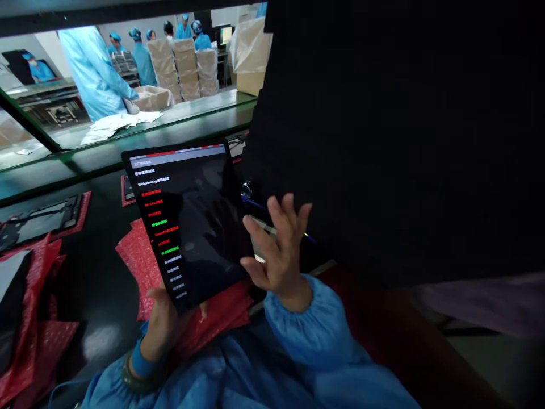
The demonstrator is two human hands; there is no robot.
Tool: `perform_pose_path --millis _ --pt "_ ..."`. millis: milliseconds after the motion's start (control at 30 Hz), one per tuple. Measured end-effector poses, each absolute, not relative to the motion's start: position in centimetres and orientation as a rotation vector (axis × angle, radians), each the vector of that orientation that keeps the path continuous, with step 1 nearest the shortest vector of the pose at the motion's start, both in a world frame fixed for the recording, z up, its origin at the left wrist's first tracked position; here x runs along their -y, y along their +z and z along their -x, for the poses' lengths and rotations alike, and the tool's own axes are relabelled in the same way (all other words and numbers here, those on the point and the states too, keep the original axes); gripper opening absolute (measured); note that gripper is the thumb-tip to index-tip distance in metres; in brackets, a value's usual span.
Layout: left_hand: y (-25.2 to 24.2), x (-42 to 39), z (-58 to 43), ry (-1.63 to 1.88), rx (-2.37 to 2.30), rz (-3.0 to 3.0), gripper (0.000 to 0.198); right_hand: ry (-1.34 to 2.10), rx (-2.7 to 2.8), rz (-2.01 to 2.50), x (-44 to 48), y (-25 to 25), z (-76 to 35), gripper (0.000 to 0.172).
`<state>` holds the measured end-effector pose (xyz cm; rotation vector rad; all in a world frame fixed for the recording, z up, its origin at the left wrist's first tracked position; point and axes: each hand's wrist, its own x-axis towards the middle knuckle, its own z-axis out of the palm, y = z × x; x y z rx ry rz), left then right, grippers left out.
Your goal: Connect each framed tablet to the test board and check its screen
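A black tablet [208,227] is held up and tilted in front of me, its lit screen listing lines of white, red and green text. My left hand [164,318] grips its lower left corner, thumb at the edge and the other fingers mostly hidden behind. To the right of the screen, my right hand [281,250] is raised with its fingers spread, holding nothing. Red bubble-wrap bags [217,318] lie beneath the tablet.
At the left, tablet parts [46,218] rest on red bubble wrap [34,318] on the dark bench [100,335]. A large black panel [383,136] fills the right side. Behind a ledge with white papers [113,126], a person in blue [93,74] reaches into a carton [151,99].
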<state>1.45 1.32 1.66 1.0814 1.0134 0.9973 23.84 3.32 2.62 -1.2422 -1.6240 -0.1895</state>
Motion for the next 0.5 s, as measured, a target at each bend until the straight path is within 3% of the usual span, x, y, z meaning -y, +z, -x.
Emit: perform_pose_path --millis 167,267,500 --pt "1.2 -1.2 -1.1 0.905 -1.029 -1.093 0.087 -0.167 1.629 1.205 -1.8 -0.1 -21.9 0.057" --pt "1.1 -1.1 -1.1 0.845 -1.007 -1.091 0.095 -0.169 1.654 1.181 -2.3 0.9 -21.4 0.059" --pt "1.6 -1.2 -1.4 0.812 -0.951 -1.073 0.096 0.086 1.619 1.246 -3.2 3.5 -21.5 0.045"
